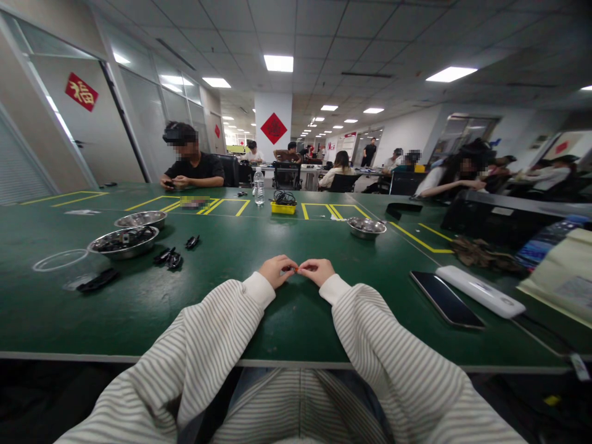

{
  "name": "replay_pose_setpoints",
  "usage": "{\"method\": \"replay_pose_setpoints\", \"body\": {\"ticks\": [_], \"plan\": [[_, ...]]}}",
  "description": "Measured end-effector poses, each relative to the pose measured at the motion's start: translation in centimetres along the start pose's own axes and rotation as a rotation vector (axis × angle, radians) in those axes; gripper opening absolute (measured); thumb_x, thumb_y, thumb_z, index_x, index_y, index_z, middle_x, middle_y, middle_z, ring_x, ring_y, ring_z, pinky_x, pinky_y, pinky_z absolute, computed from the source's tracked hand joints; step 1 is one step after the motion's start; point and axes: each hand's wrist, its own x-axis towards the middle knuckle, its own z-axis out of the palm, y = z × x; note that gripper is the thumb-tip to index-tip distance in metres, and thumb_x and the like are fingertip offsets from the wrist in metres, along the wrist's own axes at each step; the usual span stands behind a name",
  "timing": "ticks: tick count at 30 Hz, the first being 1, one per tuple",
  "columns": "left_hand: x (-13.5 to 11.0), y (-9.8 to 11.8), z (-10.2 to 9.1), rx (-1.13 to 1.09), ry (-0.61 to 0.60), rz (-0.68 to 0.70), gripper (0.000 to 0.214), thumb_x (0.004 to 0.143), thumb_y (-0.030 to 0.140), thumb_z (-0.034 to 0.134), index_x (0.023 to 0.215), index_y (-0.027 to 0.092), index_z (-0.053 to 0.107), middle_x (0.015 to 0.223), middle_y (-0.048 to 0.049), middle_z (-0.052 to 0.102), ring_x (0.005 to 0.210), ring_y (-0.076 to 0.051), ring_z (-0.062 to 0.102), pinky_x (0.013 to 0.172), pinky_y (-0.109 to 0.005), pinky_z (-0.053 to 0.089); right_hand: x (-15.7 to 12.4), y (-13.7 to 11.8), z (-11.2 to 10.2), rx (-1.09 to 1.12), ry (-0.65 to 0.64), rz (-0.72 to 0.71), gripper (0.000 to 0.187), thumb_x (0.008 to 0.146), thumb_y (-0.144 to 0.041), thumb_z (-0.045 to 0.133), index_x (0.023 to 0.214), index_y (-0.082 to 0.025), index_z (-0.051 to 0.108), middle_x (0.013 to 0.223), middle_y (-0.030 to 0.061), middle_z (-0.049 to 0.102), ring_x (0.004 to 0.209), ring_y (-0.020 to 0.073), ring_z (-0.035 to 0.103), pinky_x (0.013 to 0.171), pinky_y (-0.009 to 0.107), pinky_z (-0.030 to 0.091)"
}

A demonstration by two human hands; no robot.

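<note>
My left hand (278, 270) and my right hand (316, 271) meet over the middle of the green table (213, 320). Their fingertips pinch a tiny orange piece (296, 269) between them, too small to make out its kind. Both hands are closed, with thumbs and forefingers pressed together. To the left lie several small black parts (170, 259), with another black part (192, 242) just beyond. A metal bowl (124, 253) of black parts stands farther left.
A second metal bowl (147, 213) stands behind the first. A small metal bowl (366, 234), yellow bin of cables (283, 209) and water bottle (259, 188) stand farther back. On the right lie a phone (446, 299) and white power bank (481, 291). A person (189, 161) sits across the table.
</note>
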Motion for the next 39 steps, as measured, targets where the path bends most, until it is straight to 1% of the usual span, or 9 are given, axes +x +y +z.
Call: {"method": "replay_pose_setpoints", "body": {"ticks": [2, 5, 9, 13, 16, 20, 27, 32, 39], "plan": [[0.0, -0.2, 0.1, 0.025, 0.003, -0.009, 0.016, 0.072, 0.023, 0.045, 0.082, 0.020, 0.056, 0.076, -0.0001, 0.052, 0.065, -0.008, 0.048, 0.065, -0.020, 0.040, 0.0, 0.2, 0.1, 0.005, -0.034, 0.008, 0.017, 0.060, -0.026, 0.057, 0.068, -0.013, 0.065, 0.060, 0.0036, 0.062, 0.051, 0.0103, 0.053, 0.053, 0.021, 0.044], [0.1, -0.9, 0.1, 0.087, 0.034, -0.058, 0.016, 0.072, 0.024, 0.045, 0.081, 0.020, 0.057, 0.075, 0.0000, 0.052, 0.064, -0.008, 0.048, 0.064, -0.020, 0.039, 0.0, 0.4, 0.3, 0.068, -0.143, 0.026, 0.027, 0.063, -0.022, 0.054, 0.087, -0.013, 0.061, 0.064, 0.0032, 0.062, 0.048, 0.0081, 0.053, 0.053, 0.021, 0.044], [0.3, -3.1, -0.9, 0.213, 0.079, -0.176, 0.018, 0.073, 0.024, 0.042, 0.080, 0.021, 0.058, 0.076, -0.0009, 0.052, 0.068, -0.010, 0.048, 0.065, -0.021, 0.039, -0.1, 0.4, 0.5, 0.106, -0.226, 0.017, 0.035, 0.062, -0.018, 0.053, 0.097, -0.013, 0.056, 0.067, 0.0022, 0.061, 0.049, 0.0066, 0.052, 0.054, 0.019, 0.044], [-0.5, -6.6, -3.2, 0.402, 0.102, -0.409, 0.019, 0.071, 0.025, 0.042, 0.080, 0.020, 0.058, 0.078, -0.0034, 0.052, 0.073, -0.014, 0.049, 0.066, -0.023, 0.039, -0.1, 0.6, 0.3, 0.108, -0.227, 0.037, 0.033, 0.063, -0.016, 0.052, 0.096, -0.014, 0.056, 0.067, 0.0017, 0.060, 0.047, 0.0058, 0.051, 0.051, 0.018, 0.043], [-1.7, -8.9, -5.0, 0.548, 0.094, -0.650, 0.021, 0.070, 0.024, 0.041, 0.080, 0.021, 0.058, 0.081, -0.0052, 0.054, 0.077, -0.017, 0.049, 0.065, -0.026, 0.039, 0.0, 0.8, 0.2, 0.105, -0.226, 0.045, 0.033, 0.063, -0.015, 0.051, 0.095, -0.014, 0.056, 0.066, 0.0014, 0.060, 0.047, 0.0058, 0.051, 0.051, 0.018, 0.043], [-2.8, -10.4, -6.0, 0.607, 0.003, -0.877, 0.021, 0.069, 0.027, 0.042, 0.081, 0.023, 0.058, 0.086, -0.0056, 0.054, 0.082, -0.020, 0.049, 0.062, -0.027, 0.040, 0.0, 0.9, 0.3, 0.086, -0.234, 0.037, 0.032, 0.063, -0.015, 0.050, 0.094, -0.014, 0.056, 0.064, 0.0014, 0.061, 0.047, 0.0061, 0.051, 0.051, 0.018, 0.043], [-2.5, -9.8, -5.6, 0.615, -0.063, -0.930, 0.023, 0.071, 0.028, 0.039, 0.087, 0.024, 0.056, 0.093, -0.0073, 0.052, 0.087, -0.022, 0.048, 0.064, -0.030, 0.040, 0.0, 0.8, 0.4, 0.040, -0.240, 0.031, 0.026, 0.062, -0.014, 0.048, 0.086, -0.013, 0.059, 0.061, 0.0012, 0.061, 0.049, 0.0070, 0.053, 0.052, 0.019, 0.044], [-2.7, -9.6, -5.4, 0.665, -0.005, -0.945, 0.029, 0.072, 0.025, 0.037, 0.096, 0.021, 0.053, 0.097, -0.0112, 0.049, 0.092, -0.025, 0.042, 0.066, -0.034, 0.039, -0.1, 0.7, 0.3, 0.029, -0.244, 0.027, 0.026, 0.062, -0.012, 0.046, 0.084, -0.013, 0.060, 0.062, 0.0015, 0.062, 0.050, 0.0075, 0.053, 0.053, 0.019, 0.044], [-2.7, -10.1, -5.2, 0.705, -0.043, -0.871, 0.024, 0.071, 0.032, 0.042, 0.085, 0.021, 0.059, 0.099, -0.0094, 0.047, 0.095, -0.025, 0.036, 0.069, -0.033, 0.036, -0.1, 0.7, 0.3, 0.022, -0.254, 0.027, 0.025, 0.062, -0.012, 0.046, 0.083, -0.012, 0.061, 0.062, 0.0016, 0.062, 0.051, 0.0077, 0.054, 0.054, 0.020, 0.045]]}}
